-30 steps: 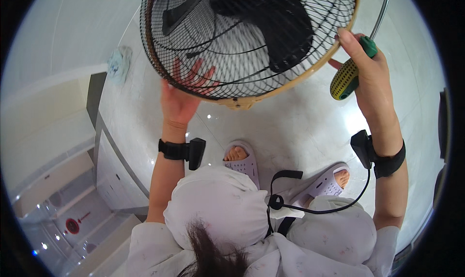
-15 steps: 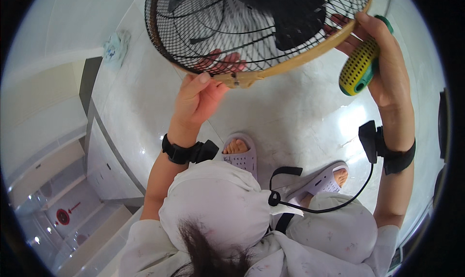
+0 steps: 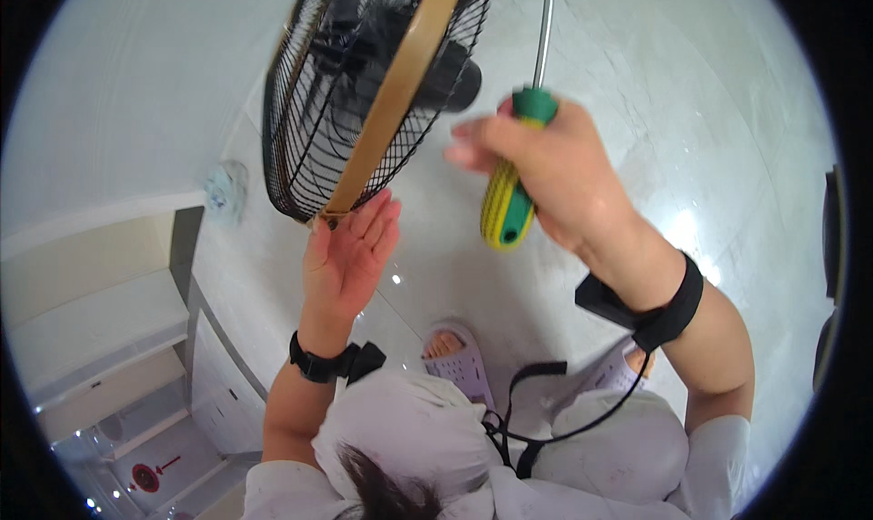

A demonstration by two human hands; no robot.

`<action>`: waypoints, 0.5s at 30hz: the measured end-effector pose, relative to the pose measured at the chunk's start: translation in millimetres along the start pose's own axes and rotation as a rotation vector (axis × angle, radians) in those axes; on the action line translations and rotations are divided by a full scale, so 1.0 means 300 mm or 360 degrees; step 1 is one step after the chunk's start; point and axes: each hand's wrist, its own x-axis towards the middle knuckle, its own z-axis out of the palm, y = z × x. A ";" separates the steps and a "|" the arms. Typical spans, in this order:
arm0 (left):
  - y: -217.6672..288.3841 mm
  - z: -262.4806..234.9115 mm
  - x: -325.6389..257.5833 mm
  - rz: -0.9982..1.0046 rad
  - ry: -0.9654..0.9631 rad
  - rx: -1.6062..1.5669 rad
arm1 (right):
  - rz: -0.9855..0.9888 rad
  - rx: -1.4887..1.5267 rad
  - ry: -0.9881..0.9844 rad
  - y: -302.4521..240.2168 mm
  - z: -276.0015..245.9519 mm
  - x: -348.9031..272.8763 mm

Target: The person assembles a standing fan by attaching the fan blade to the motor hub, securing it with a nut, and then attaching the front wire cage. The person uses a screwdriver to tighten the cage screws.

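Head view: two bare hands work at a black wire fan guard, one of them gripping a screwdriver.

The left hand is open and flat, palm up, its fingers spread narrowly and touching the lowest point of the fan guard, right where the tan rim band meets the wire cage. The guard stands tilted, nearly edge-on, above the hand. The right hand is closed around the yellow-and-green handle of the screwdriver, the handle end pointing down, the metal shaft rising past the guard's right side, just beside it. A black strap wraps each wrist. Below, pale sandals stand on the glossy white floor.
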 end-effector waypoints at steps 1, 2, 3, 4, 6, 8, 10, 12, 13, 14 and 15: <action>0.032 0.015 0.007 0.0012 0.0059 0.0005 | 0.0052 -0.0007 0.0019 0.005 0.001 0.006; 0.064 0.027 0.006 0.0018 0.0134 -0.0063 | 0.0114 0.0016 0.0022 0.013 -0.001 0.010; 0.096 0.038 0.004 0.0016 0.0137 -0.0157 | 0.0177 0.0037 0.0005 0.015 -0.002 0.022; 0.122 0.049 0.002 0.0014 0.0292 -0.0009 | 0.0117 0.0012 0.0083 0.012 -0.007 0.044; 0.168 0.081 -0.002 0.0018 0.0470 0.0249 | 0.0016 -0.0027 0.0209 -0.010 -0.015 0.100; 0.189 0.128 -0.010 0.0478 0.0493 0.1282 | 0.0024 -0.0060 0.0227 -0.033 -0.059 0.127; 0.182 0.180 0.026 0.1491 0.0602 0.2574 | -0.0094 0.0054 0.0248 -0.035 -0.091 0.141; 0.222 0.244 0.108 0.2187 0.0692 0.3098 | -0.0082 0.0057 0.0287 -0.018 -0.107 0.156; 0.247 0.271 0.164 0.2464 0.0794 0.3349 | -0.0025 0.0041 0.0276 -0.005 -0.113 0.159; 0.275 0.288 0.216 0.2575 0.0745 0.3473 | 0.0006 0.0026 0.0267 0.015 -0.118 0.157; 0.299 0.294 0.261 0.2515 0.0794 0.3510 | 0.0048 0.0035 0.0267 0.033 -0.124 0.154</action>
